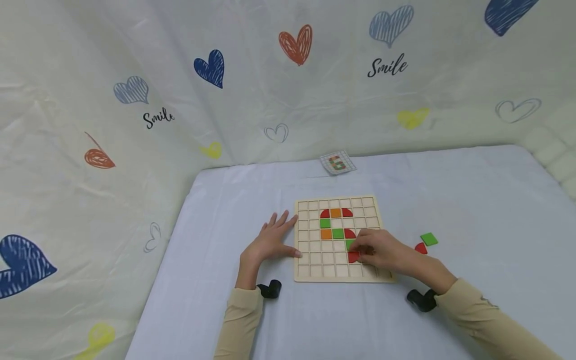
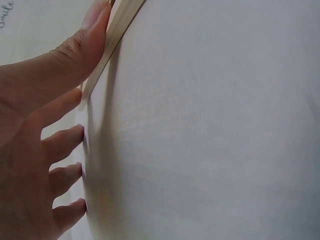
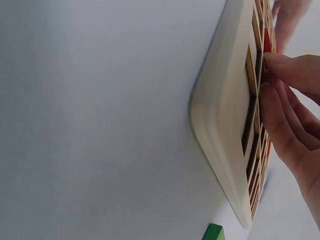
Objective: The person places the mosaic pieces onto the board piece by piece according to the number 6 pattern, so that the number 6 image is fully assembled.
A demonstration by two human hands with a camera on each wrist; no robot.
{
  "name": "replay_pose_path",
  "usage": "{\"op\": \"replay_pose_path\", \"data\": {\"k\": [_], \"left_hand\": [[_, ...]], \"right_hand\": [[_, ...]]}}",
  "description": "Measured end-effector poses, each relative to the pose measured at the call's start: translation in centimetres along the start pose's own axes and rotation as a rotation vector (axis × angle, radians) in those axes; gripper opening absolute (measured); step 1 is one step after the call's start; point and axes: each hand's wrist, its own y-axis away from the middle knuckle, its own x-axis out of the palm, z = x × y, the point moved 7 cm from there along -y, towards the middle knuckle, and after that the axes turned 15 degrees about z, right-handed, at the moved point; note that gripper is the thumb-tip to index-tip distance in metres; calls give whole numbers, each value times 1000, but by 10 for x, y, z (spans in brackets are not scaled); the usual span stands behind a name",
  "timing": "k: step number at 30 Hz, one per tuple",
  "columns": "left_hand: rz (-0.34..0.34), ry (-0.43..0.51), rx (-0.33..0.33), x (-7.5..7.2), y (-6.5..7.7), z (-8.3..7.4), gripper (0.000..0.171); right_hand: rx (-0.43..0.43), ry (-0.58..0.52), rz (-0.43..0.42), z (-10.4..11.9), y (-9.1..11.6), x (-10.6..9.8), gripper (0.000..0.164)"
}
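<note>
A square wooden grid board [image 1: 315, 272] lies on the table, with several red, orange and green tiles set in its cells. My left hand [image 1: 270, 240] is spread at the board's left side, its thumb and index fingertip touching the edge. Over the lower right of the grid, my right hand [image 1: 382, 250] has its fingers curled and pinches a red quarter-circle tile [image 1: 353, 256] at a cell. Just above that tile is a green square tile [image 1: 349, 244], partly covered by the fingers. In the right wrist view, the thumb and fingertips [image 3: 278, 61] are down at the grid.
To the right of the board lie a loose green square tile [image 1: 429, 239] and a loose red quarter-circle tile [image 1: 421, 248]. A small pattern card [image 1: 337, 163] rests near the far table edge. A printed cloth [image 1: 252, 110] hangs behind the white-covered table [image 1: 216, 225].
</note>
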Motion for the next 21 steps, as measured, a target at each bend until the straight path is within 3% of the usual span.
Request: {"op": "replay_pose_path", "data": {"k": [12, 21], "left_hand": [[4, -3, -8, 1, 0, 0, 105], [-3, -2, -2, 0, 1, 0, 105]], "right_hand": [[-34, 35, -36, 4, 0, 0, 22], [29, 12, -36, -3, 15, -11, 24]]}}
